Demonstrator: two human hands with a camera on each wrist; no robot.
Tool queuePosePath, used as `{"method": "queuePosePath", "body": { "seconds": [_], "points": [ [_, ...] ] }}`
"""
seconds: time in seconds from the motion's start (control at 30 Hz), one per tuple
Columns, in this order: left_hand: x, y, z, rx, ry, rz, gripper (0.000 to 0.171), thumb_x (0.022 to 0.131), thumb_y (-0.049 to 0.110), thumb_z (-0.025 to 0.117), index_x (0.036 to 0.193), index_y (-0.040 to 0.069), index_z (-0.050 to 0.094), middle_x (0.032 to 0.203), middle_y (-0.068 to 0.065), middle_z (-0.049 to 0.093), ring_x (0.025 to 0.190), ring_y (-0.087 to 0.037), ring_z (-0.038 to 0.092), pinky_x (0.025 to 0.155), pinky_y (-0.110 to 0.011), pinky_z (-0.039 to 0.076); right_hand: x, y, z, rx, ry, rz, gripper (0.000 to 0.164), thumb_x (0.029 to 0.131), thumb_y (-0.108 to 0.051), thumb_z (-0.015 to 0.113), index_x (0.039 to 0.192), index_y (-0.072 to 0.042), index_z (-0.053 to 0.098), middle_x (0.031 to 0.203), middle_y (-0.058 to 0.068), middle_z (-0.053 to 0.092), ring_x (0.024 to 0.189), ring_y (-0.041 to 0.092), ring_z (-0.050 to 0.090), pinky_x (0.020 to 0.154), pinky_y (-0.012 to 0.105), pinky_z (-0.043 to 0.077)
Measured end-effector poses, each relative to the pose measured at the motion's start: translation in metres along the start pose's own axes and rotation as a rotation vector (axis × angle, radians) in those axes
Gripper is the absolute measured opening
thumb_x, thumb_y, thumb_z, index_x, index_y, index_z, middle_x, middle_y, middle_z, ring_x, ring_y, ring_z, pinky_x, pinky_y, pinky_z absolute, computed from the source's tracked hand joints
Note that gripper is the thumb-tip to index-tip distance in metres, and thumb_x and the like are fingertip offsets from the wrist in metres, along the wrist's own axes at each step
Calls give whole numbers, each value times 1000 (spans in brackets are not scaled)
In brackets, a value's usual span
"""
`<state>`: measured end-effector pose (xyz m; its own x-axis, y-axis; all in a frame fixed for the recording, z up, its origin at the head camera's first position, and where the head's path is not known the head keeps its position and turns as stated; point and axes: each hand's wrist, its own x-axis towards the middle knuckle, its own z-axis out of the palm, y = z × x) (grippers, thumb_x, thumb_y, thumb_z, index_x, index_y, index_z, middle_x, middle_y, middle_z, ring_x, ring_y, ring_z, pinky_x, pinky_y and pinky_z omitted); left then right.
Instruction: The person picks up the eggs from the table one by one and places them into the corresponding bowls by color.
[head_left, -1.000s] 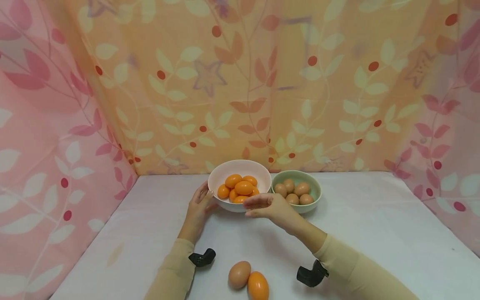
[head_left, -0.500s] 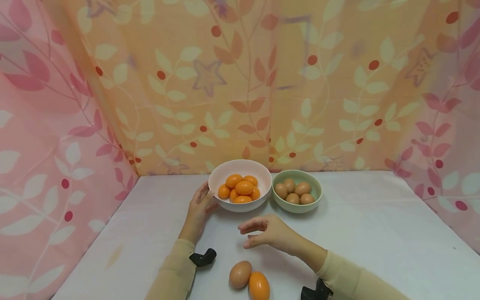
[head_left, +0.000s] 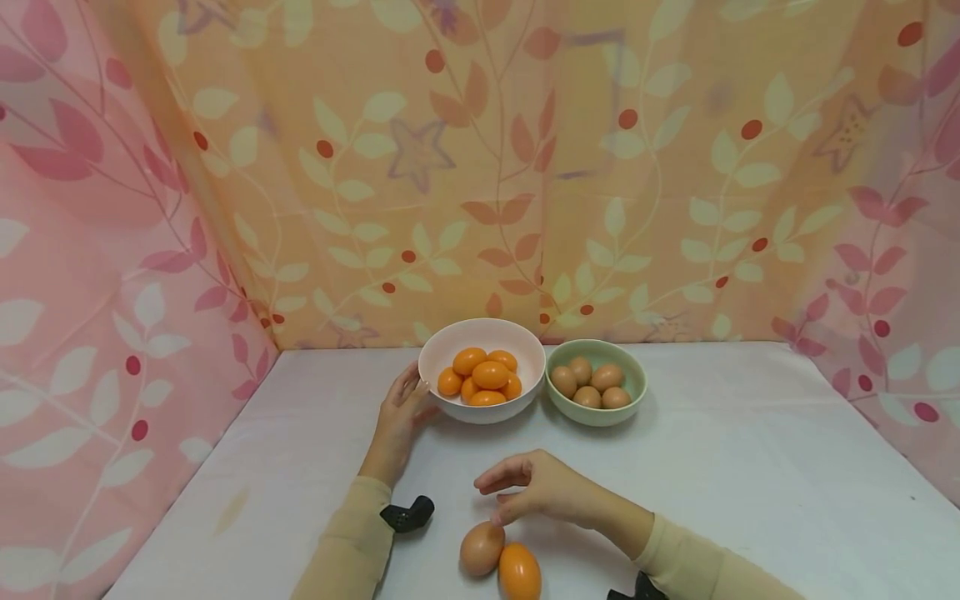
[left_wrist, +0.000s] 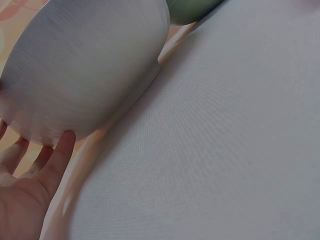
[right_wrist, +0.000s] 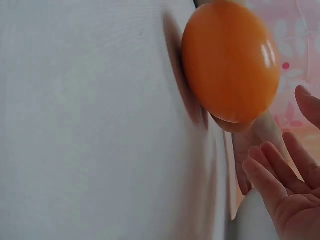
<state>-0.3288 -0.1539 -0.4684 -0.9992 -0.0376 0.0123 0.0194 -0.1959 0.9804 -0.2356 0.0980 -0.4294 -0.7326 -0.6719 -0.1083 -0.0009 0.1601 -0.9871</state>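
Observation:
My left hand (head_left: 397, 421) rests against the left side of a pale pink bowl (head_left: 442, 337), fingers touching its outer wall. In the left wrist view, spread fingertips lie on the bowl (left_wrist: 90, 65). Several orange eggs (head_left: 490, 375) are piled in that bowl. Empty and with fingers spread, my right hand (head_left: 551, 492) hovers over the near part of the table. Its thumb tip overlaps the top of a brown egg (head_left: 482, 550) in the head view. Touching that egg is a loose orange egg (head_left: 520, 572), large in the right wrist view (right_wrist: 230, 62).
A smaller green bowl (head_left: 637, 367) holding several brown eggs (head_left: 606, 377) stands right beside the pink one. Both stand near the back edge of the white-covered table (head_left: 750, 450). Flowered cloth (head_left: 480, 167) hangs behind and at both sides.
My right hand has drawn back from in front of the bowls toward the two loose eggs near the front. My left hand has stayed at the pink bowl.

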Motion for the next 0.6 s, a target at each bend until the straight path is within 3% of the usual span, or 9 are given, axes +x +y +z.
{"method": "queuePosePath", "body": {
  "seconds": [0.4, 0.6],
  "points": [
    [0, 0, 0, 0, 14, -17, 54, 100, 29, 58, 151, 27, 39, 162, 1, 34, 143, -22, 43, 107, -39, 49, -1, 1, 6, -37, -24, 61, 41, 77, -3, 80, 117, 1, 70, 119, 17, 71, 114, 26, 66, 101, 34, 54],
    [1, -2, -1, 4, -2, 3, 55, 101, 27, 57, 153, 24, 37, 163, -2, 32, 144, -25, 42, 106, -39, 51, 0, 1, 9, -51, -35, 118, 41, 76, -2, 81, 116, -3, 71, 119, 11, 72, 113, 24, 67, 102, 36, 54]
  ]
}}
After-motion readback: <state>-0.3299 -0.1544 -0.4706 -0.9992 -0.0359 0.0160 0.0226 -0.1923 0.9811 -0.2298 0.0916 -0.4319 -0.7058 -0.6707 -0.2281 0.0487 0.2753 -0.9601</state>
